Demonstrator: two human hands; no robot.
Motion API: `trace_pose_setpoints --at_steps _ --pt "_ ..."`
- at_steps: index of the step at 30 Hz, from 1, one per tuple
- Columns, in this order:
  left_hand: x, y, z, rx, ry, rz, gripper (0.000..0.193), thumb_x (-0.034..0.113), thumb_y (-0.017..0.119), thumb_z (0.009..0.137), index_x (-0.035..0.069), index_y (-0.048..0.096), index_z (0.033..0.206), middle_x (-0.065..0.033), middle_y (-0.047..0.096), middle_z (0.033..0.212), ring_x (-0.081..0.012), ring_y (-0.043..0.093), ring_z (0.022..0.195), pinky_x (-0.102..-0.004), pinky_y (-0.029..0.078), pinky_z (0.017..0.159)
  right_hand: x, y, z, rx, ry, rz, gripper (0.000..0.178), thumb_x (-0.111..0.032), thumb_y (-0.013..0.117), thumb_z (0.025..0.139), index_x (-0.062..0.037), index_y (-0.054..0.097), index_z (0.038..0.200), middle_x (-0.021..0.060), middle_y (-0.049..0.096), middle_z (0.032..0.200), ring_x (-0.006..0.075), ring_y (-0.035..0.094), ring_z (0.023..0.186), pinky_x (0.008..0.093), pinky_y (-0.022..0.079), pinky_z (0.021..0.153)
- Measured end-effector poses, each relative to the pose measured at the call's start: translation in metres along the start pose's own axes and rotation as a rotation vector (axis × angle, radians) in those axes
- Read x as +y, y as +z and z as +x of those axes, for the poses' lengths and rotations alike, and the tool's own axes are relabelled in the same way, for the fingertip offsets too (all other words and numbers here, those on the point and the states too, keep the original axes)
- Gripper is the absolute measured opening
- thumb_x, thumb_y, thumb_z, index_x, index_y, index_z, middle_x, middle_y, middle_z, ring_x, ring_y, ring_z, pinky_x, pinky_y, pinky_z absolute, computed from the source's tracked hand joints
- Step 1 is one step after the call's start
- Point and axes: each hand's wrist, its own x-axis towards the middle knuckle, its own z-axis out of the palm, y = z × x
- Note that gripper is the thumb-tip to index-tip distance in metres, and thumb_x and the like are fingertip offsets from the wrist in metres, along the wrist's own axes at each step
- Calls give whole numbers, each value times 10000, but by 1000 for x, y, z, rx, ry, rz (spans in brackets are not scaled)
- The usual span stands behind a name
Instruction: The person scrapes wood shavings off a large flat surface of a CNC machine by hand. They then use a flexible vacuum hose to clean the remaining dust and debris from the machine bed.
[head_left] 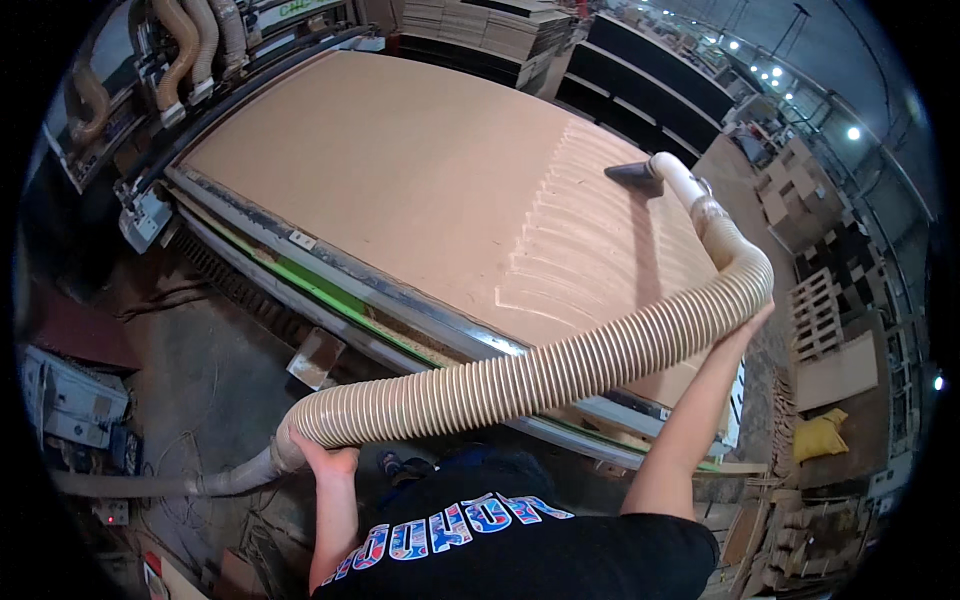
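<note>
Left hand (320, 455) has a hold of the fat ribbed hose (530, 380) near its lower end, palm up against the underside. Right hand (748, 325) is grasping the same hose from below, up by the bend on the far right. Most of the fingers on both hands are hidden by the hose, so can't tell how tight either grip is.

So the hose runs in 1 long sweep across the front of the person's black T-shirt (470, 550), then curls up to a white elbow (680, 180) with a dark nozzle (632, 177) on it. That nozzle is over the right part of a big brown panel (380, 150); can't tell if it's touching. Curved pale streaks cover that side of the panel, which lies on a machine bed with a green stripe (345, 300).

Further out: yellow bag (820, 435) on the right, stacked boards (480, 30) behind the bed.
</note>
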Motion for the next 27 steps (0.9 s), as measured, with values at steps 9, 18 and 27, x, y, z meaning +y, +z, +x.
trace_pose_setpoints --at_steps 9,18,27 --pt "30 42 37 -12 -124 73 793 748 463 971 191 542 1529 -98 586 1534 -368 563 1408 -633 410 1188 -35 -133 -79 274 54 -65 657 -507 401 999 -62 611 1435 176 694 1345 352 694 1200 542 599 967" --pt "5 78 102 -39 -112 161 846 806 453 930 215 550 1528 -115 579 1541 -384 559 1405 -659 426 1166 116 -190 3 451 345 -1 795 -658 459 965 -85 567 1506 165 637 1469 377 632 1317 559 554 1054" --pt "-20 138 109 44 79 173 827 743 500 971 162 505 1559 -145 555 1560 -413 547 1410 -651 492 1113 314 -59 191 268 -143 -1284 649 -455 709 938 -21 646 1417 221 685 1353 408 652 1247 489 486 1130"
